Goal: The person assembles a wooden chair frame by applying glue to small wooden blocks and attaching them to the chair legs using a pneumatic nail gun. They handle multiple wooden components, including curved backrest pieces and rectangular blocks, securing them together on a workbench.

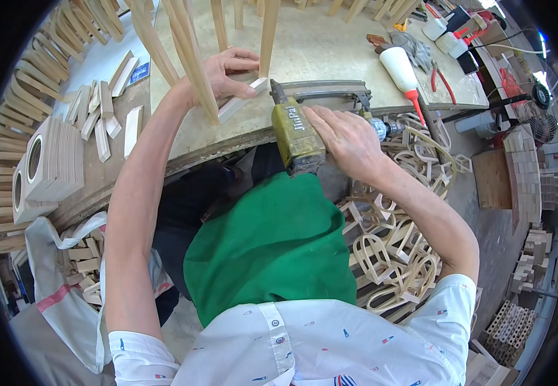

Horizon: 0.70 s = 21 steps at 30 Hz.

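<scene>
On the workbench stands a pale wooden frame, its long legs rising toward the top edge. A short wooden crosspiece lies between two legs at its near end. My left hand is closed around this end, thumb on the crosspiece and fingers reaching to the right leg. My right hand grips an olive-yellow air nail gun. The gun's nose is right beside the right leg and the crosspiece's end; whether it touches is unclear. An air hose fitting shows under the right hand.
Loose wood strips and stacked boards with round holes lie left. Right on the bench are a white glue bottle, red-handled pliers and grey gloves. Below right is a heap of arched wooden frames; lower left, a sack of blocks.
</scene>
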Each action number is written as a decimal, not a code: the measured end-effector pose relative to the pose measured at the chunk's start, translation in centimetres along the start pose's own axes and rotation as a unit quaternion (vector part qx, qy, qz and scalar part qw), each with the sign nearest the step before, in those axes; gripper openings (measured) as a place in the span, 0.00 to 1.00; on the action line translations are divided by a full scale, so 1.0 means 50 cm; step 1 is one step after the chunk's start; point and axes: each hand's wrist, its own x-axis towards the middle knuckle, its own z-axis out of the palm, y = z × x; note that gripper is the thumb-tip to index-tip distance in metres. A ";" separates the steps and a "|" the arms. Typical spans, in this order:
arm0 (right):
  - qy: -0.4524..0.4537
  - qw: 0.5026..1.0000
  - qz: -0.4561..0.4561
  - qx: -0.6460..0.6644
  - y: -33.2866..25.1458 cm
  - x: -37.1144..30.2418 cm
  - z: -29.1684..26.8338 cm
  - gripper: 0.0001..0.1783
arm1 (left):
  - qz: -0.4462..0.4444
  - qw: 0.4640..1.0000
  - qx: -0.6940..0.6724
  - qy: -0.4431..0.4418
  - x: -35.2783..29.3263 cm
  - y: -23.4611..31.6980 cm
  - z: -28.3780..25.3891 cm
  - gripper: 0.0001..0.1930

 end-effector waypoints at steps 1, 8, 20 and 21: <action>-0.009 1.000 0.002 0.005 -0.002 0.000 0.003 0.26 | 0.003 1.000 0.004 0.001 0.000 -0.001 0.000 0.34; -0.014 1.000 0.001 0.001 -0.011 0.007 0.005 0.26 | 0.014 0.999 0.025 0.017 0.000 0.000 0.003 0.33; -0.037 0.999 0.000 -0.009 -0.015 0.016 0.002 0.25 | 0.007 1.000 0.018 0.006 -0.002 -0.002 -0.001 0.33; -0.039 0.999 0.001 -0.005 -0.015 0.015 0.002 0.25 | 0.008 1.000 0.028 0.009 -0.001 0.001 -0.001 0.33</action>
